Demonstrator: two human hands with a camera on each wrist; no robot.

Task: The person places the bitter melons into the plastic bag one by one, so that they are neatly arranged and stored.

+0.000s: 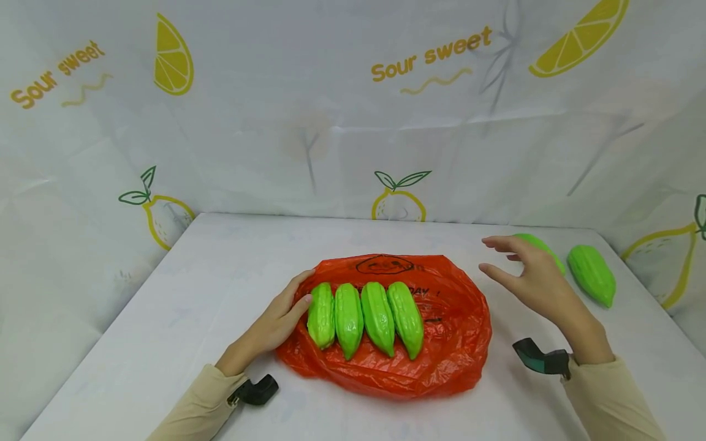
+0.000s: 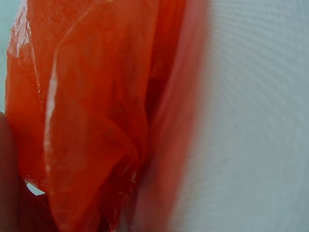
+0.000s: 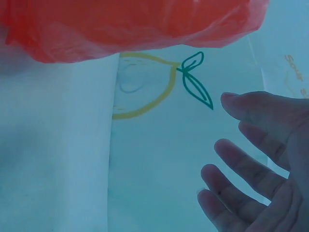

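Several bright green, ridged, pointed toy gourds [image 1: 377, 318] that look like bitter melons lie side by side on a red plastic bag [image 1: 452, 343] with black print. My left hand [image 1: 278, 321] grips the bag's left edge, its thumb close to the leftmost gourd. In the left wrist view the red bag [image 2: 96, 106] fills much of the picture, so most of the fingers are hidden. To the right of the bag, my right hand [image 1: 532, 278] is raised with fingers spread and holds nothing. The right wrist view shows the fingers [image 3: 241, 159] apart, below the bag [image 3: 145, 24] in the picture.
Two more green gourds are on the right of the white table [image 1: 165, 343]: one [image 1: 537, 245] partly hidden behind my right hand, another [image 1: 591, 275] near the right edge. A white cloth [image 1: 342, 122] with lemon prints hangs behind and at the sides.
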